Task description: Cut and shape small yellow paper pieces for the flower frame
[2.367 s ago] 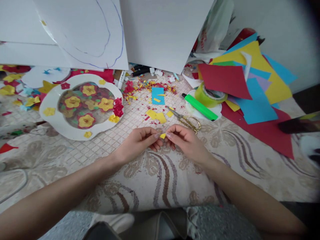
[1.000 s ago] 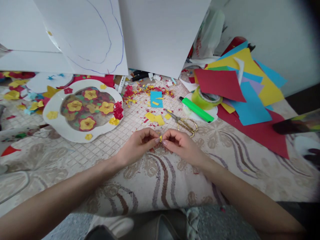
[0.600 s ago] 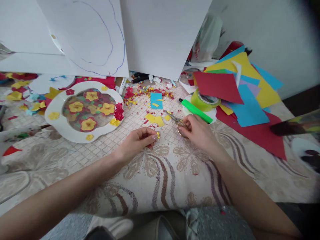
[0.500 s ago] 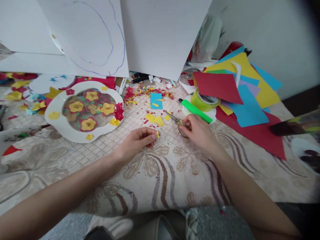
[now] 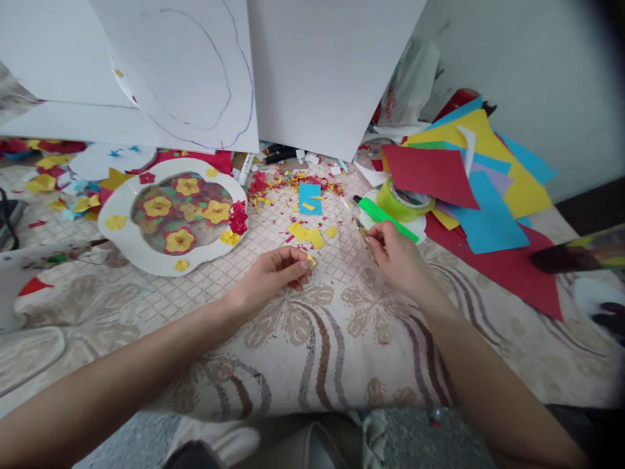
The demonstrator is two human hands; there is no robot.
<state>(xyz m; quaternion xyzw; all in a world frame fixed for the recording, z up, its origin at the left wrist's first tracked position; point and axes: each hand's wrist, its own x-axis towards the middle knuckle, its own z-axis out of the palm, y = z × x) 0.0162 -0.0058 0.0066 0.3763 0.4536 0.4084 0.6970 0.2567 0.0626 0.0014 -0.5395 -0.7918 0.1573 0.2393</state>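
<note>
Between the thumb and fingers of my left hand (image 5: 283, 268) is pinched a small piece of yellow paper (image 5: 311, 261), mostly covered by the fingertips. My right hand (image 5: 390, 251) grips a small pair of gold-handled scissors (image 5: 364, 235), whose blades point up and away toward the green marker (image 5: 388, 219). Just beyond my hands lie loose yellow paper pieces (image 5: 307, 235) and a blue paper rectangle (image 5: 310, 199) with thin yellow strips on it. Left of my left hand rests a white scalloped frame (image 5: 114, 244), decorated with yellow and red paper flowers.
A roll of yellow-green tape (image 5: 403, 200) stands at the right, beside stacked coloured paper sheets (image 5: 493, 212). Red and yellow scraps (image 5: 288, 179) are scattered below upright white boards (image 5: 322, 71). Paper flowers (image 5: 53, 172) heap at the far left. A patterned cloth (image 5: 312, 365) covers the table.
My right hand has moved slightly right, and the scissors have turned from pointing left to pointing more away from me. My left hand still pinches the yellow paper. The view has shifted slightly.
</note>
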